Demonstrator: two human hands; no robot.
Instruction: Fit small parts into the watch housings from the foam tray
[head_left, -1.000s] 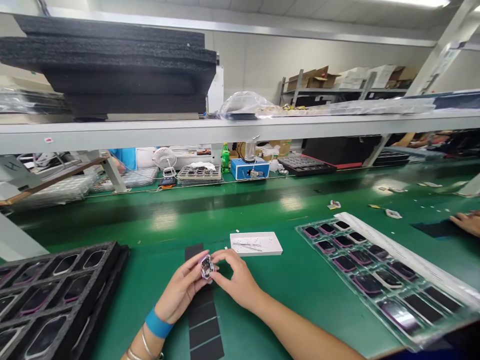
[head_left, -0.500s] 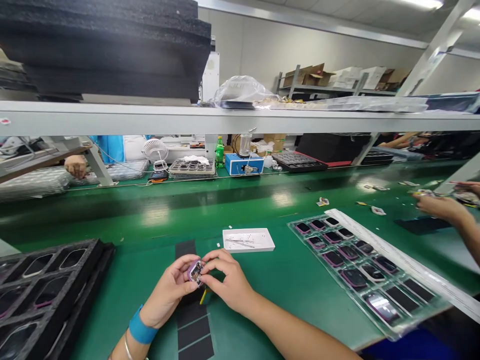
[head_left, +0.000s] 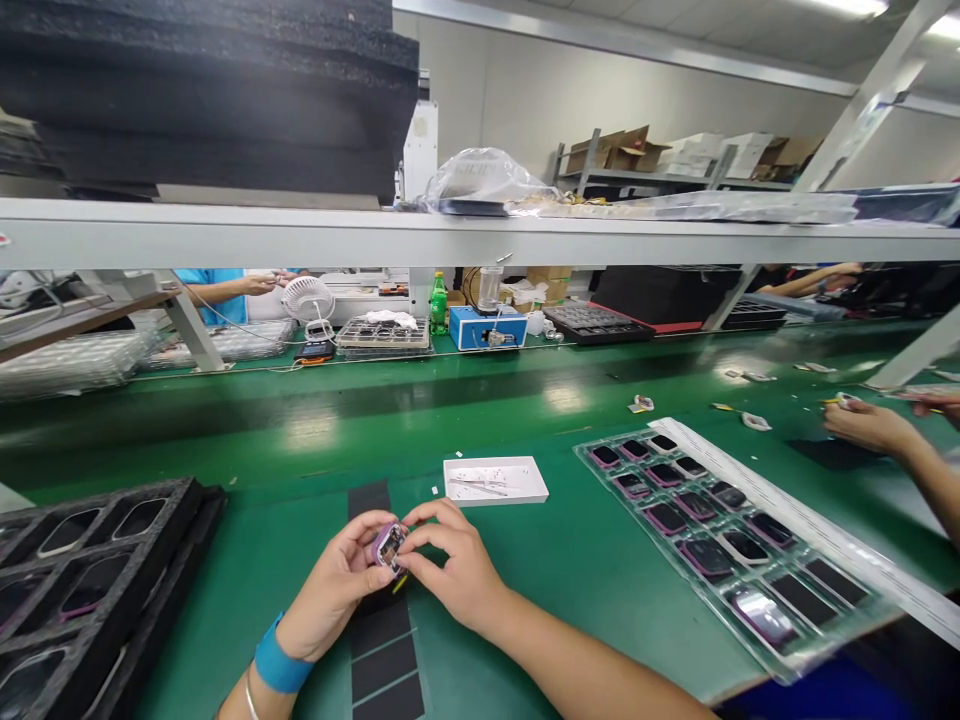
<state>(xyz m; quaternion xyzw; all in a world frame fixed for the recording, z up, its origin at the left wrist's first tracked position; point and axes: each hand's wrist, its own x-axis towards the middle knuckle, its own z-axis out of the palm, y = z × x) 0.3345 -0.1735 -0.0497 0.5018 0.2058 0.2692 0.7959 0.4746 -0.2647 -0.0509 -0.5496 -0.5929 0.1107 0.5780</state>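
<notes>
Between my two hands is a small purple watch case [head_left: 390, 547] with its inner parts exposed. My left hand [head_left: 349, 570] grips it from the left, thumb in front and fingers behind. On its right edge the thumb and fingertips of my right hand [head_left: 448, 560] are pinched; whether they also hold a tiny part I cannot make out. A yellow strip [head_left: 400, 583] sticks out just below the case. Under my hands a dark strip of black rectangles [head_left: 385, 661] lies on the green mat. Just beyond stands a shallow white box [head_left: 496, 480] with tweezers and tiny bits in it.
A clear tray [head_left: 682, 530] with several watch cases lies at the right, beside a long white paper strip [head_left: 817, 530]. Black foam trays [head_left: 187, 520] stand at the left. A shelf beam [head_left: 480, 240] crosses above. A co-worker's hand [head_left: 870, 425] works at the far right.
My hands keep their hold on the watch case, which has barely shifted; the yellow strip below it has swung slightly. Across the bench, a co-worker's hand has lifted from the plastic trays.
</notes>
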